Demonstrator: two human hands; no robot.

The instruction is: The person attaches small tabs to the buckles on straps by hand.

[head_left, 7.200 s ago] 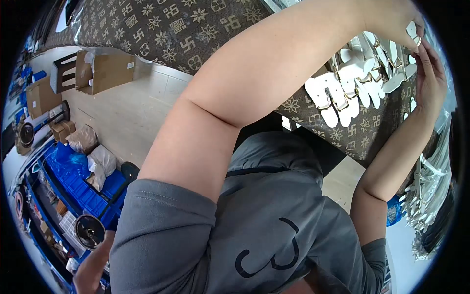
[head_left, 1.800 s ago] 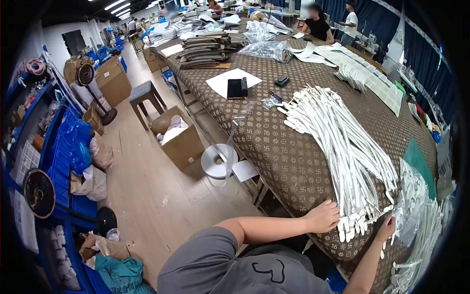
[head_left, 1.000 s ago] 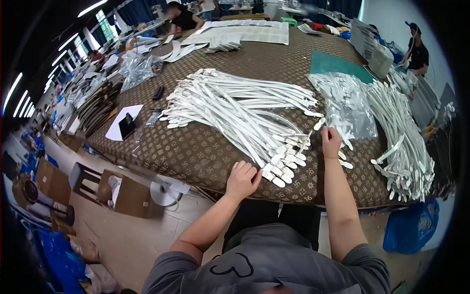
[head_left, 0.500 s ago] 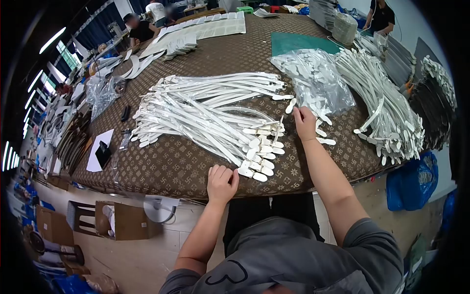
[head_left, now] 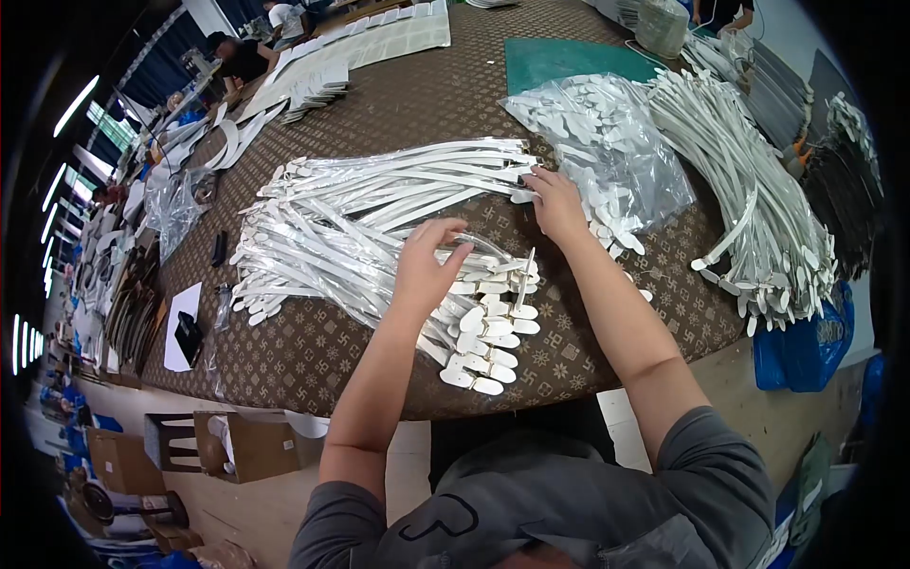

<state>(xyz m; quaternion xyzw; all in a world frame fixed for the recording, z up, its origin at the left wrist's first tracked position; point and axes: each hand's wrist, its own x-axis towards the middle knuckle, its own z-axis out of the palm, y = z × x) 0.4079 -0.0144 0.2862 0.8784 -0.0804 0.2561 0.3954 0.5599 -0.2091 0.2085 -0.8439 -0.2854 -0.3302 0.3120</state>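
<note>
Long, flat white straps with metal fittings and rounded tab ends lie in two groups, an upper bundle and a lower bundle. Over the lower bundle is my left hand, thumb and fingers apart, with nothing seen in its grasp. My right hand bends its fingers around a strap end at the right tip of the upper bundle; the fingers partly hide that end. Just right of it, a clear plastic bag holds many small white tabs, some spilling out at its lower edge.
Another thick bundle of white straps lies at the right, beside a green mat. The patterned brown tablecloth runs beneath everything. A phone and white paper are at the left; people work at the far side.
My left hand has lifted from the table's front edge to above the lower straps, its fingers spreading. My right hand has moved up and left from the loose tabs to the upper strap ends.
</note>
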